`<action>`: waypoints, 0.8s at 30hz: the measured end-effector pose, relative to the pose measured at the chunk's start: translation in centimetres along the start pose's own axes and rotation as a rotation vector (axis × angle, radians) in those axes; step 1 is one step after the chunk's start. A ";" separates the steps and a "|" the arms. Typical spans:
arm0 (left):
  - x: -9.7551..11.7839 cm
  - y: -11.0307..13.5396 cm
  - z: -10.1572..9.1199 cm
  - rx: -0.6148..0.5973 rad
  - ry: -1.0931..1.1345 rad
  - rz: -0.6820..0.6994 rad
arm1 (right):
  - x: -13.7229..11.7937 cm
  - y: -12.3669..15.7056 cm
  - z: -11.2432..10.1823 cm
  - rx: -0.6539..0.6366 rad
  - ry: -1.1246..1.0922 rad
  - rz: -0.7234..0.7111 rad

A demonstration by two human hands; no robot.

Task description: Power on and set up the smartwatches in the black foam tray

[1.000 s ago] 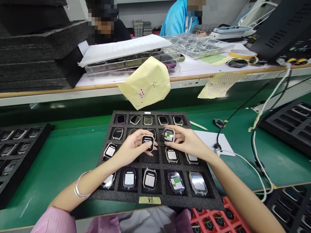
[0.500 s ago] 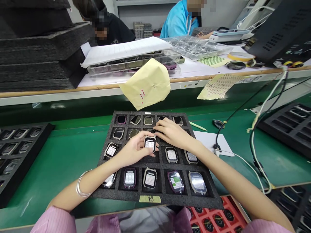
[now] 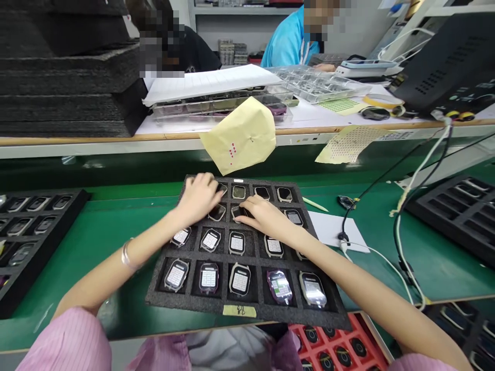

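Observation:
A black foam tray (image 3: 240, 260) holds rows of square smartwatch bodies without straps. My right hand (image 3: 265, 216) reaches into its second row, thumb and fingertips closed at the edges of a dark-screened smartwatch (image 3: 235, 212), partly covered by them. Over the tray's upper left corner is my left hand (image 3: 199, 196), smeared by motion, its fingers bent down and whatever lies under them hidden. In the third row's middle compartment rests a smartwatch with a lit white screen (image 3: 236, 242). Front-row watches, such as a purple one (image 3: 279, 287), also have lit screens.
More watch trays stand at left (image 3: 42, 221) and right (image 3: 460, 201). A red tray (image 3: 340, 340) sits below the front edge. Cables (image 3: 402, 226) hang at right near white paper (image 3: 338, 229). Stacked foam (image 3: 69, 87) and a monitor (image 3: 444, 67) occupy the shelf; two people sit beyond.
The lit smartwatch has left my left hand and lies in the third row's middle compartment. That hand has moved up and left; my right hand stays near the second row.

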State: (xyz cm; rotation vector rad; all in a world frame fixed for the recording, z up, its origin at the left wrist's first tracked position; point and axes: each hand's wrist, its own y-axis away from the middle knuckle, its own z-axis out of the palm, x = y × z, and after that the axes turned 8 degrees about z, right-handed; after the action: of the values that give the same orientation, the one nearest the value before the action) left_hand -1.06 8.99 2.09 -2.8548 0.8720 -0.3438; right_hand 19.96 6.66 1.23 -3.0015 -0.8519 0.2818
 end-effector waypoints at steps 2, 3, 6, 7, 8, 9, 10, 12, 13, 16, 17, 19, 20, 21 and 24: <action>-3.3 -1.4 0.6 -0.034 0.028 -0.081 | -0.1 -0.4 0.1 0.006 -0.009 0.018; -4.5 -1.9 0.9 -0.050 0.038 -0.096 | -0.1 -0.5 0.1 0.008 -0.012 0.029; -6.4 -2.4 1.9 -0.096 0.064 -0.098 | -0.5 -0.7 0.1 -0.001 -0.035 0.055; -6.5 -2.2 2.1 -0.100 0.066 -0.097 | -0.7 -0.6 0.0 -0.008 -0.047 0.064; -6.4 -1.9 2.2 -0.099 0.066 -0.096 | -1.0 -0.4 -0.1 -0.015 -0.060 0.075; -6.1 -1.6 2.3 -0.096 0.064 -0.096 | -1.3 -0.2 -0.1 -0.022 -0.073 0.089; -5.9 -1.1 2.3 -0.092 0.062 -0.095 | -1.6 0.1 -0.2 -0.027 -0.087 0.104; -5.3 0.0 2.3 -0.085 0.058 -0.100 | -2.4 0.9 -0.1 -0.034 -0.119 0.142; -5.0 0.6 2.1 -0.080 0.056 -0.106 | -2.8 1.3 0.0 -0.036 -0.139 0.164; -3.7 2.5 1.2 -0.022 0.030 -0.149 | -3.7 2.0 0.5 -0.038 -0.226 0.219; -3.0 3.2 0.8 0.014 0.011 -0.163 | -3.7 2.0 0.6 -0.039 -0.261 0.226; -1.1 4.5 0.0 0.072 -0.030 -0.159 | -3.6 1.7 0.4 -0.043 -0.333 0.218; -0.1 5.0 -0.3 0.059 -0.053 -0.098 | -3.3 1.5 0.1 -0.045 -0.369 0.208; 0.9 5.5 -0.4 -0.005 -0.047 -0.017 | -3.1 1.2 -0.3 -0.046 -0.401 0.199; 3.2 6.5 0.1 -0.116 0.027 0.092 | -2.6 0.8 -2.3 -0.034 -0.527 0.184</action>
State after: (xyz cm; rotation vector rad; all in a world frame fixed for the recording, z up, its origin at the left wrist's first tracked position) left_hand -1.94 1.84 1.26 -2.9082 1.0579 -0.3325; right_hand 18.61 4.72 3.86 -3.0777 -0.5901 1.1057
